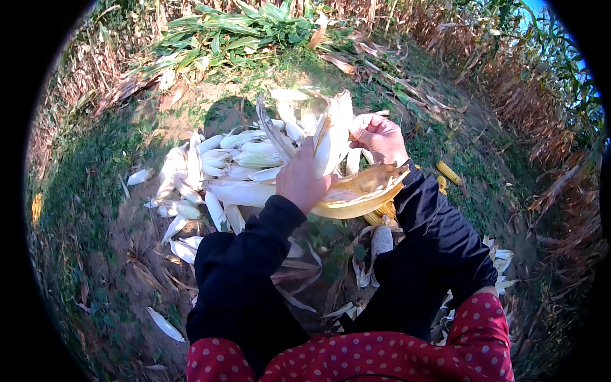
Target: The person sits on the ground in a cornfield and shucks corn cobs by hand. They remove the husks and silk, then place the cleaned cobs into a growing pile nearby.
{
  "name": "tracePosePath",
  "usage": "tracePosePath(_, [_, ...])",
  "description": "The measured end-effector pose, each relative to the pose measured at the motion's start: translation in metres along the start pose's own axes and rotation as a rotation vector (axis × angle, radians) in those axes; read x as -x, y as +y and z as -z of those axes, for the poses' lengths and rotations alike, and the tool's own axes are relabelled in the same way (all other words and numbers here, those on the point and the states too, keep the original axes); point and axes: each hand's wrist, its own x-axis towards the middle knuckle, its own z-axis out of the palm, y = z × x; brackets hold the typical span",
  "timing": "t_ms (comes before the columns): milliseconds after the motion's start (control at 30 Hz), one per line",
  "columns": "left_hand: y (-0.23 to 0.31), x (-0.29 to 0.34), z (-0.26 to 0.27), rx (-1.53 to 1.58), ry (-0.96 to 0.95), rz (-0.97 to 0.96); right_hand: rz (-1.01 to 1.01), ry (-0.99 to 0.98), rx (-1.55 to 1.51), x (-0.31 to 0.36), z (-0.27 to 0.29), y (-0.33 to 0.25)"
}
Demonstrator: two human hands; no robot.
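My left hand [302, 181] is wrapped round the lower part of an ear of corn [332, 134]. Pale husk covers this ear, which stands tip up and away from me. A wide yellowish husk leaf [356, 194] is peeled down and hangs to the right, below my hands. Just right of the ear's upper part, my right hand [380, 137] has its fingers pinched together. What lies between those fingertips, if anything, is too small to make out. Beyond and left of my hands lies a heap of pale corn ears in their husks [245, 153].
Bare yellow ears [449, 172] lie on the ground at right, others [383, 211] below the hanging husk. A greyish oblong thing [382, 245] is beside my right knee. Loose husk [167, 325] lies at left. Green leaves [242, 32] and dry corn stalks [458, 38] stand beyond.
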Motion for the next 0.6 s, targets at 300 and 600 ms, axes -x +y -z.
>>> tracePosePath(300, [0.002, -0.001, 0.006, -0.049, -0.004, -0.001, 0.051, 0.054, 0.028, -0.001, -0.005, 0.007])
tracePosePath(600, [0.0, 0.001, 0.003, -0.049, 0.014, -0.05, -0.028, -0.016, 0.057, -0.005, 0.005, 0.009])
